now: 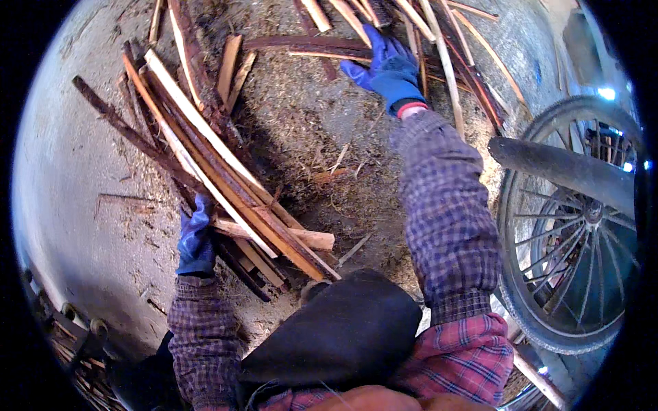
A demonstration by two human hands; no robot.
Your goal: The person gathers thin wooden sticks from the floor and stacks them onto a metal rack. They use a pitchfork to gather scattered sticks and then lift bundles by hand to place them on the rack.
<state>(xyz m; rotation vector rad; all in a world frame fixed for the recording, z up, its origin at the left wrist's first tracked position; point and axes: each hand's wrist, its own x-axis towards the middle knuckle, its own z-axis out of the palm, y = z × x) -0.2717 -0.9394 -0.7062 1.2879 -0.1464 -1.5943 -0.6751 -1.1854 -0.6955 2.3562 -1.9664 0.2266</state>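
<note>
My left hand (195, 236), in a blue glove, is closed at the outer side of a bundle of long wood strips (219, 171). Part of its grip is hidden under the strips. The bundle slants from the upper left down toward my knees, some pieces pale and split, others dark with bark. Farther off, my right hand (389, 65), also gloved in blue, stretches out with thumb and fingers apart. Its fingers lie by a dark wood strip (308, 45) and the near ends of several pale strips (349, 19). How firmly it touches them I cannot tell.
A spoked wheel (591, 219) with a dark tyre stands at the right, a grey tube-like bar (558, 168) crossing it. Sawdust and bark scraps cover the floor (301, 123). More loose wood strips (480, 75) lie at the far right. My dark-clad knee (336, 329) is close below the bundle.
</note>
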